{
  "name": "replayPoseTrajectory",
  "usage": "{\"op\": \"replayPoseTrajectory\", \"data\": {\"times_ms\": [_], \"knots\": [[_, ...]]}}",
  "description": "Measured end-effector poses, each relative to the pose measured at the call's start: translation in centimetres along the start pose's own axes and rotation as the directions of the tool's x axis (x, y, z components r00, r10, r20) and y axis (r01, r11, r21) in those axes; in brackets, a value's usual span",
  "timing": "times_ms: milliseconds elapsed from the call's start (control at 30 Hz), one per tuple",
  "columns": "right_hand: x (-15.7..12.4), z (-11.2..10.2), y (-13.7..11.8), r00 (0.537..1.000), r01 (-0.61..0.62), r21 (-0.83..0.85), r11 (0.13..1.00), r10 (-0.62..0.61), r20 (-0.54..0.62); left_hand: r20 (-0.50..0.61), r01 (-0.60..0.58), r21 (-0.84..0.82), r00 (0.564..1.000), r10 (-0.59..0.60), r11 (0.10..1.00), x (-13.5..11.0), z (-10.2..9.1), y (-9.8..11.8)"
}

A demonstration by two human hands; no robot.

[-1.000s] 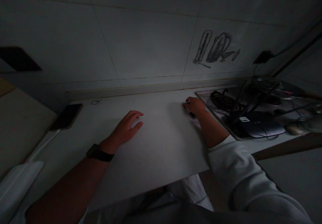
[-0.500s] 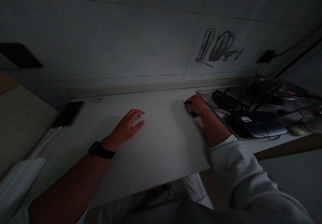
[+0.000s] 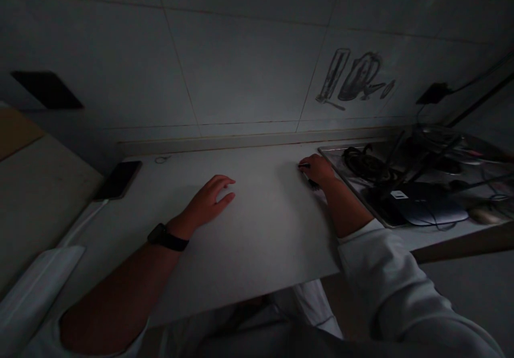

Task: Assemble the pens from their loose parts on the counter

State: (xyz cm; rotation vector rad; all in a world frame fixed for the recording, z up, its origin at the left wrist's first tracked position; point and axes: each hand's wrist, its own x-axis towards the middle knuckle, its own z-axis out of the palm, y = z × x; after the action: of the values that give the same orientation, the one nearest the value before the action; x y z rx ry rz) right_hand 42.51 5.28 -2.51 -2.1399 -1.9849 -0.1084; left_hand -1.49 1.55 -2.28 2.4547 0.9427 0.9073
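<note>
My left hand (image 3: 209, 202) hovers over or rests on the pale countertop (image 3: 249, 229), thumb and fingers apart with nothing between them. A black watch (image 3: 167, 238) is on that wrist. At the right side of the counter, beside the metal stove edge, my right hand (image 3: 317, 169) is closed around a small dark object with a pronged end (image 3: 314, 184). One dark end shows at the fingertips and the pronged end below the palm; the hand hides its middle, and its kind is hard to make out in the dim light.
A phone (image 3: 119, 180) with a white cable (image 3: 84, 222) lies at the left. Near the wall is a small ring-shaped item (image 3: 161, 159). To the right, a dark router (image 3: 428, 203) with antennas sits over the stovetop (image 3: 335, 157), near a burner (image 3: 369, 164). A tiled wall (image 3: 249, 68) stands behind.
The whole view has shifted slightly, so everything appears a little further right and lower. Both hands keep nearly the same pose and place on the counter.
</note>
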Motion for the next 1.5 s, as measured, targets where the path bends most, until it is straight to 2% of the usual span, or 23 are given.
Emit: {"op": "replayPoseTrajectory", "data": {"times_ms": [100,167,267,333,433,533,633,733,900,1067,1267,1500], "knots": [[0.0,-0.5,-0.4,0.996,-0.031,0.048,0.998,0.035,-0.088,0.0,0.013,-0.004,1.0,-0.013,1.0,0.0,0.0,0.1],[-0.2,-1.3,-1.1,0.984,-0.01,0.097,0.995,0.027,-0.177,0.004,0.022,-0.003,1.0,-0.022,1.0,0.0,0.0,0.1],[-0.7,-3.3,-3.3,0.946,0.102,0.205,0.973,-0.031,-0.324,0.016,0.034,0.023,0.999,-0.034,0.999,0.0,0.1,0.0],[-1.2,-4.8,-5.5,0.921,0.199,0.273,0.941,-0.084,-0.379,0.018,0.032,0.047,0.999,-0.033,0.998,0.0,0.1,-0.1],[-2.2,-6.7,-9.4,0.918,0.292,0.346,0.892,-0.16,-0.362,0.025,0.002,0.067,1.0,-0.004,0.998,0.0,0.2,-0.1],[-3.5,-7.6,-13.2,0.902,0.404,0.39,0.828,-0.29,-0.319,0.036,-0.03,0.07,0.999,0.028,0.997,0.0,0.4,-0.2],[-4.7,-7.0,-16.4,0.856,0.515,0.405,0.755,-0.435,-0.279,0.049,-0.057,0.08,0.997,0.053,0.995,0.1,0.5,-0.2],[-5.7,-5.0,-18.5,0.805,0.592,0.376,0.713,-0.542,-0.241,0.068,-0.072,0.098,0.996,0.065,0.993,0.1,0.5,0.0],[-6.5,-1.1,-19.0,0.745,0.654,0.305,0.692,-0.659,-0.103,0.132,-0.095,0.133,0.988,0.078,0.987,0.1,0.3,0.3],[-6.3,0.5,-17.7,0.697,0.694,0.316,0.647,-0.714,-0.069,0.173,-0.087,0.165,0.983,0.058,0.982,0.1,0.1,0.5],[-6.2,1.0,-17.6,0.698,0.687,0.297,0.664,-0.716,-0.012,0.227,-0.081,0.199,0.973,0.035,0.977,0.0,0.4,0.2],[-6.5,0.7,-17.9,0.716,0.666,0.293,0.686,-0.698,0.007,0.232,-0.083,0.208,0.972,0.033,0.975,-0.1,0.3,0.1]]}}
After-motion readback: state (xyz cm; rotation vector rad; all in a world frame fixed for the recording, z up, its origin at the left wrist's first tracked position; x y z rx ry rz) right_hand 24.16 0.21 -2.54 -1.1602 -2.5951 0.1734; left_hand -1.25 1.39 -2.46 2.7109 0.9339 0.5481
